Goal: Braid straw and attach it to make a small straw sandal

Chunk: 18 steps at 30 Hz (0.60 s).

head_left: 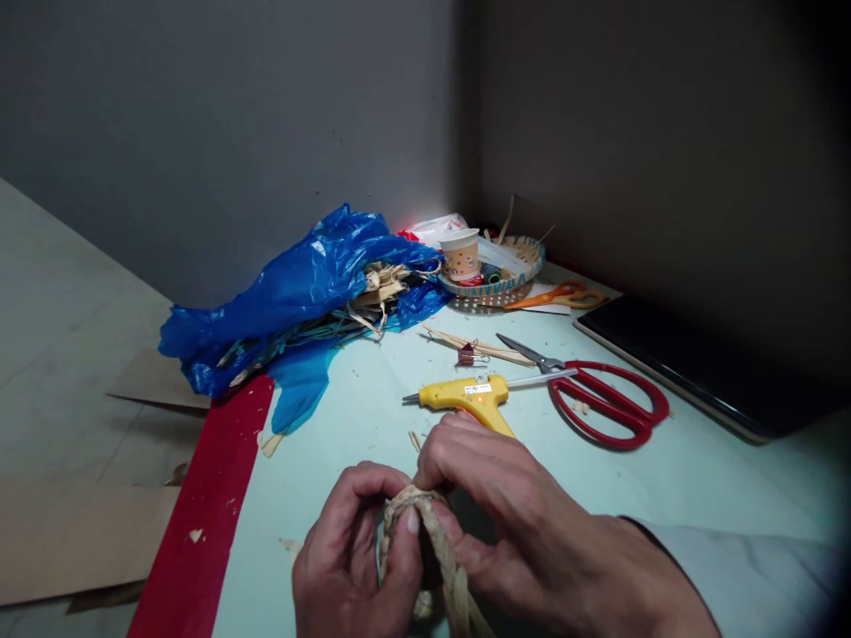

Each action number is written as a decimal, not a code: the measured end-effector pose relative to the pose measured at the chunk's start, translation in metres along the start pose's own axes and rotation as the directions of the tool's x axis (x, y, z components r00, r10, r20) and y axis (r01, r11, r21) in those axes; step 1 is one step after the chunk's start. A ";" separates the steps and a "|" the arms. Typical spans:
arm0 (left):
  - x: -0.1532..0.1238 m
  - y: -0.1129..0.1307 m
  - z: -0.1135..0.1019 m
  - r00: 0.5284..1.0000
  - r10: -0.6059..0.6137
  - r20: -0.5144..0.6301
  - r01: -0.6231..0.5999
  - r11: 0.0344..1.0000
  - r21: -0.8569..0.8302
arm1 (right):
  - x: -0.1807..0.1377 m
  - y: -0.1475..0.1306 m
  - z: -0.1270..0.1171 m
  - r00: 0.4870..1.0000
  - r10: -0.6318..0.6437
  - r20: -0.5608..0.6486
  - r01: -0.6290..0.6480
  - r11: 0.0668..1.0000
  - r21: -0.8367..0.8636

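Note:
A braided straw strip (pixel 444 540), pale and bent into a loop, is held up near the bottom middle of the view. My left hand (pixel 363 554) is closed around its left side, the thumb pressed on the braid near the top of the bend. From the right, my right hand (pixel 511 523) pinches the same braid at the top, its fingers curled over. The lower end of the braid runs out of view. Just beyond my hands lies a yellow glue gun (pixel 465 392), its nozzle pointing left and a glue stick out of its back.
Red-handled scissors (pixel 598 403) lie right of the glue gun. Behind are a binder clip (pixel 467 354), a woven basket (pixel 515 282) with a paper cup (pixel 460 255), and orange scissors (pixel 565 295). A blue plastic bag (pixel 299 275) of straw sits left; a black flat device (pixel 705 372) right.

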State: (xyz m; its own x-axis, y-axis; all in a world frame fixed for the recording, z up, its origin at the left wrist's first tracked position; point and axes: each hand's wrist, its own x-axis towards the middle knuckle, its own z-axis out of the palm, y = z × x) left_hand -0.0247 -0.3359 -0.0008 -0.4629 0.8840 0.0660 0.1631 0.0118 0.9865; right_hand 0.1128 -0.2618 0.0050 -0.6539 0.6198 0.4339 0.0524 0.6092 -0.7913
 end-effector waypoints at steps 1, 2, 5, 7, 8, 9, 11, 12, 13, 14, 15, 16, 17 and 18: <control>0.000 0.000 0.001 1.000 -0.003 -0.011 0.003 1.000 -0.004 | 0.000 0.002 0.002 1.000 -0.024 -0.017 0.024 1.000 0.000; 0.001 0.001 0.001 1.000 -0.009 -0.020 0.009 1.000 -0.009 | 0.000 0.004 0.004 0.999 -0.042 -0.031 0.042 0.999 -0.004; 0.005 0.001 0.001 0.999 -0.042 -0.032 0.041 0.999 -0.030 | 0.003 0.008 0.007 0.998 -0.049 -0.033 0.048 0.999 -0.022; 0.009 0.001 0.000 0.998 -0.069 -0.016 0.068 0.996 -0.053 | 0.006 0.008 0.007 0.999 -0.042 -0.026 0.041 0.999 -0.035; 0.011 0.002 -0.001 0.996 -0.088 0.000 0.088 0.995 -0.057 | 0.007 0.008 0.006 0.999 -0.041 -0.028 0.040 0.998 -0.046; 0.013 0.002 -0.002 0.994 -0.112 0.020 0.113 0.992 -0.054 | 0.009 0.007 0.006 0.998 -0.044 -0.036 0.042 0.997 -0.058; 0.016 0.005 -0.004 0.987 -0.155 0.052 0.157 0.987 -0.034 | 0.010 0.006 0.004 0.997 -0.052 -0.049 0.048 0.995 -0.089; 0.017 0.006 -0.006 0.985 -0.166 0.053 0.167 0.986 -0.017 | 0.011 0.005 0.003 0.997 -0.054 -0.053 0.049 0.993 -0.106; 0.017 0.007 -0.009 0.986 -0.165 0.037 0.165 0.986 0.010 | 0.011 0.005 0.002 0.997 -0.058 -0.050 0.051 0.991 -0.126; 0.017 0.009 -0.011 0.989 -0.147 0.004 0.147 0.988 0.045 | 0.011 0.004 0.002 0.997 -0.065 -0.044 0.058 0.987 -0.151; 0.016 0.010 -0.014 0.992 -0.116 -0.042 0.119 0.990 0.080 | 0.011 0.003 0.001 0.997 -0.071 -0.027 0.065 0.981 -0.181; 0.015 0.012 -0.017 0.992 -0.086 -0.089 0.096 0.990 0.106 | 0.010 0.002 0.000 0.997 -0.077 -0.007 0.074 0.974 -0.213; 0.013 0.014 -0.018 0.990 -0.070 -0.125 0.085 0.990 0.117 | 0.010 0.001 -0.001 0.997 -0.080 0.016 0.082 0.967 -0.242; 0.011 0.017 -0.020 0.988 -0.067 -0.142 0.082 0.991 0.103 | 0.009 0.001 -0.001 0.995 -0.087 0.040 0.095 0.959 -0.267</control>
State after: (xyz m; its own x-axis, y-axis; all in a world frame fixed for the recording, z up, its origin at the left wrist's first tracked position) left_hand -0.0441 -0.3349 0.0201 -0.5918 0.8058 0.0199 0.2136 0.1330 0.9678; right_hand 0.1078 -0.2554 0.0087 -0.6856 0.5441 0.4836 0.1897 0.7749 -0.6029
